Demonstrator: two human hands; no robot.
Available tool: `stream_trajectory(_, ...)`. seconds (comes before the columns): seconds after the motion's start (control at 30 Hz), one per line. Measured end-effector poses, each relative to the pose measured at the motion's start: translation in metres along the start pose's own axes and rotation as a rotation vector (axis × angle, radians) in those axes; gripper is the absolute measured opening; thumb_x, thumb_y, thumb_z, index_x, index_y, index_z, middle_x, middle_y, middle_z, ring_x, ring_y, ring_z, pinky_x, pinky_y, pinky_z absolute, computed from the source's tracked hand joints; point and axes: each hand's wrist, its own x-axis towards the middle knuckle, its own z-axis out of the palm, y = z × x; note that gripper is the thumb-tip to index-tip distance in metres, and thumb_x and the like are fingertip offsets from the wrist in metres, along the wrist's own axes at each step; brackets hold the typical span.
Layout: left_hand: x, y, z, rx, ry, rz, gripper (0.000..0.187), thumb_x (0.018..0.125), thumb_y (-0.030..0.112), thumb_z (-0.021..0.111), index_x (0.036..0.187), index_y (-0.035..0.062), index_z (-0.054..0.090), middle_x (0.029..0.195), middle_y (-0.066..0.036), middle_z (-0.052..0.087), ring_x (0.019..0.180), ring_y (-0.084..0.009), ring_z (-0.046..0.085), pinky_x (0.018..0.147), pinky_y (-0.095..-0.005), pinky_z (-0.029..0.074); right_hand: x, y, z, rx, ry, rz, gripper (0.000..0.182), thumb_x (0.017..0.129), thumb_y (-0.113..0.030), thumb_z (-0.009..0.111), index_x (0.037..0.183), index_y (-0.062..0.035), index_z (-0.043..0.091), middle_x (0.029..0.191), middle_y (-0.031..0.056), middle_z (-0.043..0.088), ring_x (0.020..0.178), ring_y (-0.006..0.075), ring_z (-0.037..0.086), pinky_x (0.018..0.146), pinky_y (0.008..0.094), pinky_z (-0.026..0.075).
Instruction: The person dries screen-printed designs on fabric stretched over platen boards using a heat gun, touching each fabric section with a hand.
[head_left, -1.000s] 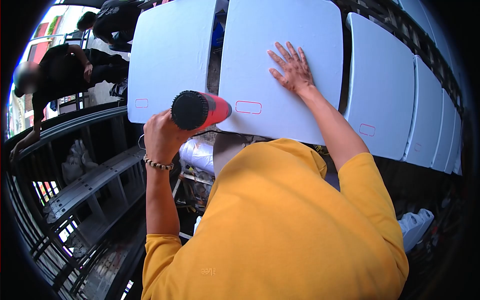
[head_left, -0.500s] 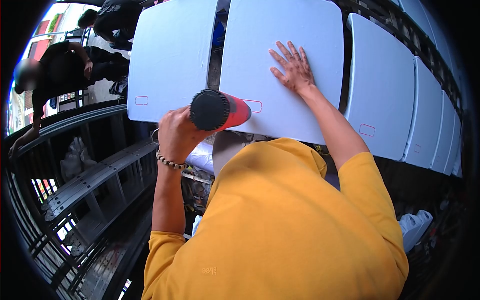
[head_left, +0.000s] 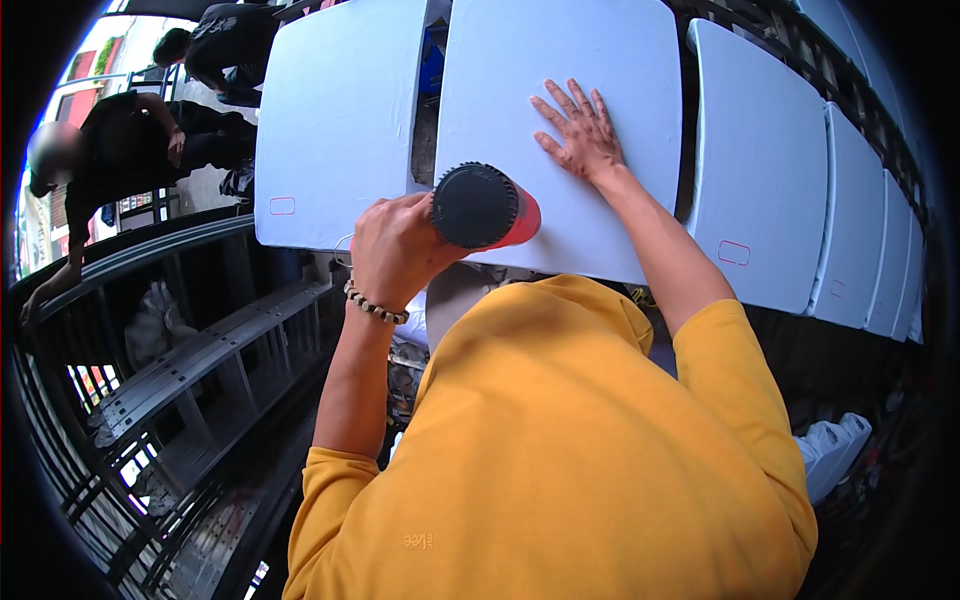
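My left hand [head_left: 400, 240], with a beaded bracelet [head_left: 375, 301] at its wrist, is closed around what looks like a red heat gun [head_left: 525, 218]. The gun's round black notched rear end faces up towards me; its nozzle is hidden below. It is over the near part of a pale, fabric-covered panel [head_left: 560, 45]. My right hand [head_left: 585, 130] lies flat on that same panel, fingers spread, holding nothing.
A similar panel [head_left: 340, 110] with a small red outline lies to the left, and several more [head_left: 760, 150] line up to the right. Metal racking [head_left: 200, 370] runs along the lower left. Two people in dark clothes, one nearer [head_left: 125, 130], are at the upper left.
My left hand has moved right with the heat gun, which now covers the red outline on the middle panel. My right hand stays flat in nearly the same place.
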Motion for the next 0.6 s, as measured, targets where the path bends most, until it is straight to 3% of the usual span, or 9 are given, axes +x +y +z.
stream_trajectory(0.17, -0.002, 0.0, 0.002, 0.019, 0.022, 0.031, 0.038, 0.076, 0.041, 0.09, 0.089, 0.0109, 0.071, 0.08, -0.007, 0.073, 0.078, -0.0316, 0.072, 0.071, -0.0446, 0.054, 0.0, 0.002, 0.005, -0.002, 0.029, -0.013, 0.067, 0.105, -0.065, 0.041, 0.166, -0.0365, 0.038, 0.177, -0.0017, 0.025, 0.165, 0.0281, 0.016, 0.135, 0.0526, 0.007)
stream_trajectory(0.27, -0.004, 0.004, -0.009, -0.005, -0.03, 0.051, 0.037, 0.07, 0.033, 0.096, 0.086, 0.0075, 0.074, 0.08, -0.011, 0.074, 0.072, -0.0343, 0.071, 0.065, -0.0433, 0.055, 0.001, 0.002, 0.005, -0.004, 0.027, -0.017, 0.067, 0.105, -0.064, 0.041, 0.166, -0.0364, 0.038, 0.177, -0.0016, 0.025, 0.164, 0.0286, 0.016, 0.135, 0.0529, 0.007)
stream_trajectory(0.37, -0.015, -0.006, -0.008, 0.031, 0.021, 0.015, 0.036, 0.072, 0.037, 0.091, 0.091, 0.0114, 0.073, 0.083, -0.008, 0.074, 0.078, -0.0321, 0.072, 0.073, -0.0446, 0.055, 0.001, 0.001, 0.004, -0.009, 0.025, -0.016, 0.066, 0.105, -0.063, 0.042, 0.166, -0.0362, 0.038, 0.177, -0.0017, 0.025, 0.164, 0.029, 0.016, 0.135, 0.0533, 0.007)
stream_trajectory(0.6, -0.032, -0.032, -0.023, 0.124, 0.015, -0.07, 0.038, 0.07, 0.037, 0.094, 0.086, 0.0096, 0.074, 0.082, -0.008, 0.074, 0.075, -0.0326, 0.072, 0.07, -0.0443, 0.056, 0.001, -0.001, 0.001, 0.008, 0.015, -0.008, 0.065, 0.105, -0.061, 0.043, 0.165, -0.036, 0.039, 0.177, -0.0021, 0.025, 0.164, 0.0291, 0.017, 0.135, 0.0539, 0.008)
